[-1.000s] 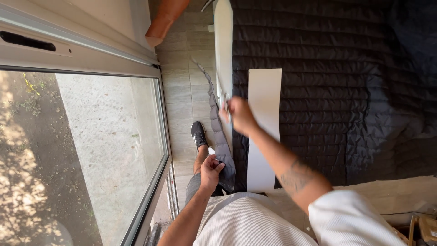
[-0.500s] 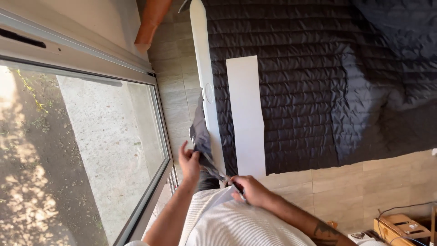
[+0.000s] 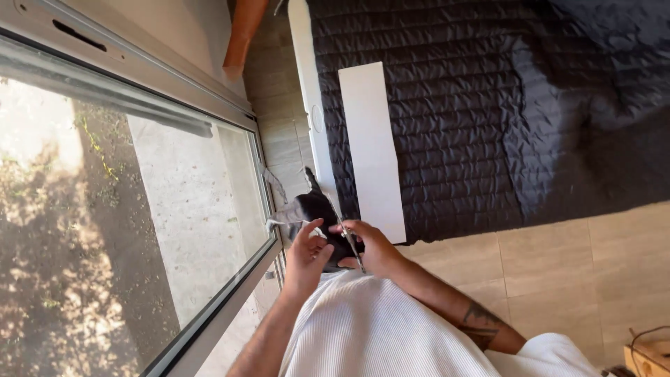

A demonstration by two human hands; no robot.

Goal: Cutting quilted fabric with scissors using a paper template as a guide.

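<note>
Your left hand (image 3: 307,253) and right hand (image 3: 373,248) pinch the dark cloth strip (image 3: 317,213) just below the white template (image 3: 372,150), scissors (image 3: 351,246) apparently mid-cut, cutting unfinished.

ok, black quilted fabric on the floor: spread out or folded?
Spread out. The black quilted fabric lies flat across the tile floor, with a white strip resting on it; only the far right corner looks rumpled.

Right hand (image 3: 373,244) covers most of a thin metal tool (image 3: 351,244); its kind cannot be told. Dark piece (image 3: 317,209) between both hands partly hidden by left hand (image 3: 307,255). Black quilted fabric (image 3: 488,105) cut off at top and right edges. Wooden object (image 3: 645,356) at bottom right corner cropped, unidentifiable.
</note>
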